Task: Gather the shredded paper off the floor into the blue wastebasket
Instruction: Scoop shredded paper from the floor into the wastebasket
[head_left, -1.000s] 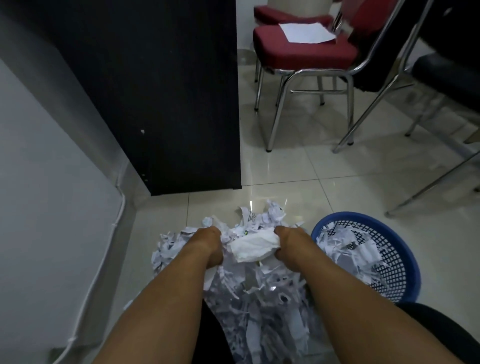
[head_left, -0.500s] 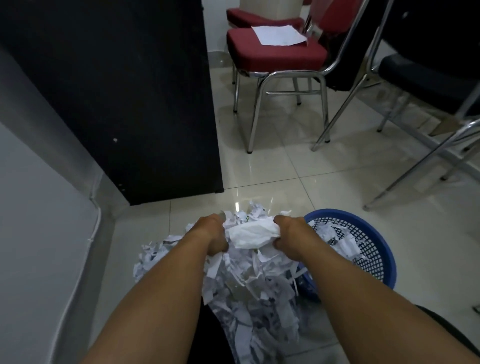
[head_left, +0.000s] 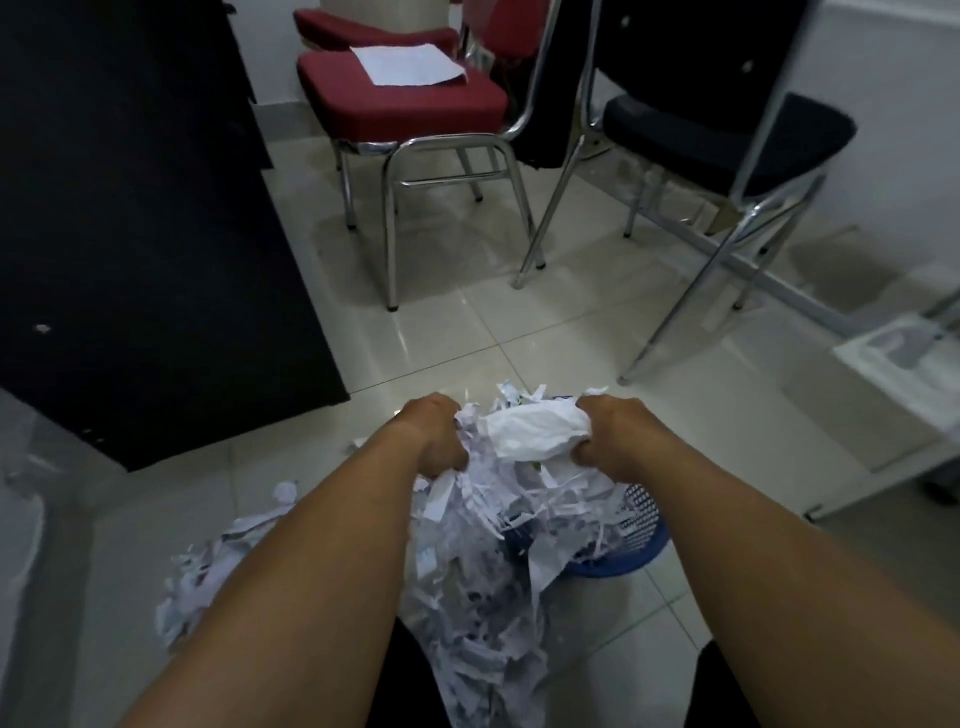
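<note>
Both hands clutch one big bundle of shredded paper (head_left: 498, 499), with long strips hanging down between my forearms. My left hand (head_left: 439, 436) grips its left side and my right hand (head_left: 610, 436) grips its right side, next to a crumpled white sheet. The bundle hangs over the blue wastebasket (head_left: 636, 535), and it hides most of the basket; only the right mesh wall and rim show. More shredded paper (head_left: 202, 571) lies on the tiled floor to the left, under my left forearm.
A black cabinet (head_left: 145, 234) stands at the left. Ahead are a red chair (head_left: 405, 109) with a sheet of paper on its seat and a black chair (head_left: 727, 130), both with chrome legs. A white low shelf (head_left: 904, 374) is at the right edge.
Both hands have lifted the paper bundle and carried it to the right, over the wastebasket. The view has swung right, so the basket is now mostly covered by the bundle.
</note>
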